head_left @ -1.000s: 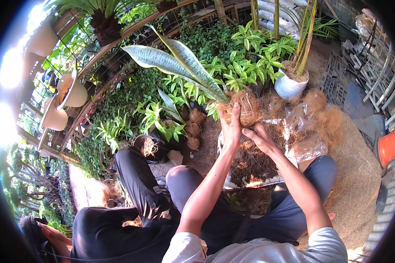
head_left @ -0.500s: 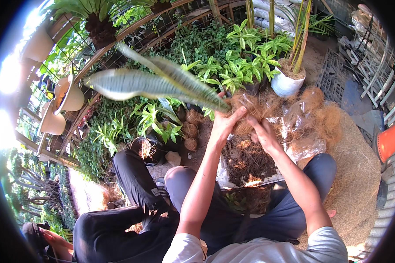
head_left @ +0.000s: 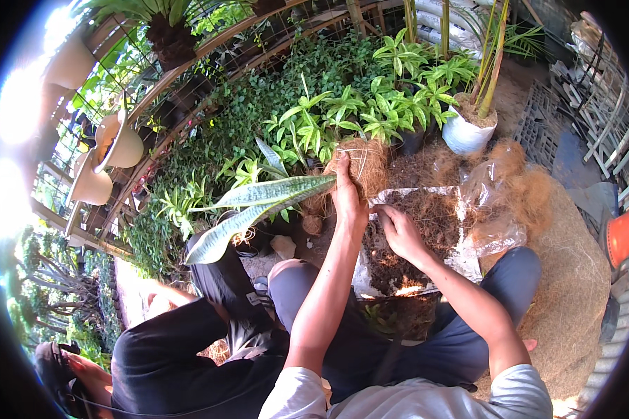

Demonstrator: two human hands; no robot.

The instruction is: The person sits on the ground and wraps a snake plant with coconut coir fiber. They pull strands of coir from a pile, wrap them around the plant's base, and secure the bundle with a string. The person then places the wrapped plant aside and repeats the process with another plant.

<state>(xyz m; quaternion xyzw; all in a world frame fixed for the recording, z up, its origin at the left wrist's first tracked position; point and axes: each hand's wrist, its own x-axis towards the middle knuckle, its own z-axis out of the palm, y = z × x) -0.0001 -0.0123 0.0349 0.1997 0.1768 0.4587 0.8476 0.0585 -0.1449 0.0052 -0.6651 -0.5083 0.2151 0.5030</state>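
Note:
A snake plant (head_left: 258, 199) with long green, pale-edged leaves lies sideways, its leaves pointing left. Brown coconut fibre is wrapped around its root ball (head_left: 367, 167). My left hand (head_left: 349, 194) is closed around the base of the plant and the near side of the ball, thumb up. Just below the ball, my right hand (head_left: 402, 234) has its fingers drawn together in a pinch; what they hold, if anything, is too fine to make out. Beneath it stands a white-edged container (head_left: 461, 237) of dark soil and loose fibre.
Loose coconut fibre (head_left: 531, 199) and a clear plastic bag (head_left: 496, 237) lie right of the container, on a round fibrous mat (head_left: 569, 279). A white-bagged potted plant (head_left: 470, 133) stands behind. Leafy plants (head_left: 342, 112) fill the far side. Another person's dark-trousered legs (head_left: 182, 349) are at left.
The plant has swung down, its leaves now lower and the root ball turned upright in my left hand. My right hand has come off the ball and moved slightly lower.

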